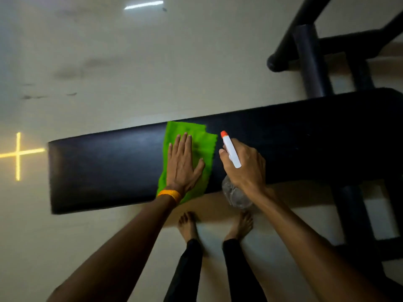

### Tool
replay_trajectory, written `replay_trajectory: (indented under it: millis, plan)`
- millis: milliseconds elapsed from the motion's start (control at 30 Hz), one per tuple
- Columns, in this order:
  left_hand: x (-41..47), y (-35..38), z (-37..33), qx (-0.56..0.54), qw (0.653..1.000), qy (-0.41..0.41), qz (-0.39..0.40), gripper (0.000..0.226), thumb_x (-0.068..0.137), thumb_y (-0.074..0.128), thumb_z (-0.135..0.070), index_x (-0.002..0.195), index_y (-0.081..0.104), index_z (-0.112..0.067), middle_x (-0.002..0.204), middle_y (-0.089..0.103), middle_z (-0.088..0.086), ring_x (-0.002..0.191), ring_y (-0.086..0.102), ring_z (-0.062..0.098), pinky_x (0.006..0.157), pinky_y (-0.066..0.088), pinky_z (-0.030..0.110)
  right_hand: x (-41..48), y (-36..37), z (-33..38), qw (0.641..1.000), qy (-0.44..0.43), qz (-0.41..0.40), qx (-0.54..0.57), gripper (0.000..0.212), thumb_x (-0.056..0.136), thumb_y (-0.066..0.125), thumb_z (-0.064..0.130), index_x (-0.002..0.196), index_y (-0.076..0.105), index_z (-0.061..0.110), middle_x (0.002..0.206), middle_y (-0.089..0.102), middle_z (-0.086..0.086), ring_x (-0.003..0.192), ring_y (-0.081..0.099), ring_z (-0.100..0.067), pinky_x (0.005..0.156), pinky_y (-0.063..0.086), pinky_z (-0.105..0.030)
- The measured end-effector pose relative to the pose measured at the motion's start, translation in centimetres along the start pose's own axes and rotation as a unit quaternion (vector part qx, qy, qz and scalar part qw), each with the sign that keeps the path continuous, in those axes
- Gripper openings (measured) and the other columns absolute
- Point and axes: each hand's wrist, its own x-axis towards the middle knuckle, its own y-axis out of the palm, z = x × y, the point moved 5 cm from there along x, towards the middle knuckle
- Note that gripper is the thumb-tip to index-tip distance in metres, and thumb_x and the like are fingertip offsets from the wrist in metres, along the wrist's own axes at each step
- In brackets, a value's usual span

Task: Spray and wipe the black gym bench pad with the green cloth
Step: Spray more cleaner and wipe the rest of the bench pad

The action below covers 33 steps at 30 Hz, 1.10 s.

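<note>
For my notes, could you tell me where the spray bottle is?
Head view, right of centre: the spray bottle is in the right hand, beside the green cloth.

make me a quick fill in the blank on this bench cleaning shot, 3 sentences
1. The left hand lies flat on the ____ cloth.
2. The right hand grips a spray bottle with an ____ nozzle tip.
3. The cloth lies on the black ____.

Missing words: green; orange; bench pad
</note>
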Motion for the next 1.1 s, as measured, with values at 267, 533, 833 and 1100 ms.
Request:
replay_trajectory:
  millis: [267, 533, 833, 1100]
  plan:
    - [-4.8, -6.4, 14.0, -0.016, 0.987, -0.149, -0.060, 0.083, 0.090, 0.043, -0.045, 0.159, 0.030, -0.002, 0.168, 0.027, 0.019, 0.159, 0.020, 0.035, 0.129, 0.014, 0.054, 2.6, 6.2, 15.6, 0.987, -0.140, 0.005, 0.081, 0.027, 0.093, 0.061, 0.037, 0.112, 0.065, 0.019, 0.093, 0.070, -0.002, 0.086, 0.065, -0.032, 0.067, 0.051, -0.040]
    - [-7.0, -7.4, 21.5, -0.018, 0.972, -0.229, -0.057, 0.075, 0.103, 0.056, -0.036, 0.162, 0.021, -0.005, 0.172, 0.018, 0.016, 0.160, 0.012, 0.032, 0.130, 0.008, 0.051, 3.9, 13.6, 23.4, 0.967, -0.241, -0.003, 0.088, 0.026, 0.096, 0.061, 0.036, 0.113, 0.061, 0.017, 0.110, 0.064, 0.002, 0.090, 0.064, -0.023, 0.066, 0.052, -0.036]
    - [-9.7, -5.5, 21.8, -0.027, 0.974, -0.207, -0.090, 0.064, 0.095, 0.067, -0.028, 0.149, 0.046, -0.002, 0.159, 0.040, 0.021, 0.149, 0.037, 0.038, 0.120, 0.035, 0.054, 3.0, 16.8, 22.1, 0.955, -0.236, 0.137, 0.112, 0.079, 0.081, 0.081, 0.032, 0.147, 0.039, 0.021, 0.133, 0.056, 0.003, 0.097, 0.058, -0.008, 0.080, 0.052, -0.031]
    - [-10.2, -4.5, 16.5, -0.048, 0.981, -0.151, -0.112, 0.035, 0.093, 0.039, -0.042, 0.083, 0.055, -0.013, 0.080, 0.060, 0.009, 0.077, 0.055, 0.031, 0.068, 0.042, 0.043, 3.9, 14.5, 13.5, 0.961, -0.232, 0.147, 0.021, 0.054, 0.079, 0.055, 0.006, 0.132, 0.059, 0.015, 0.129, 0.064, -0.002, 0.118, 0.058, -0.024, 0.101, 0.048, -0.047]
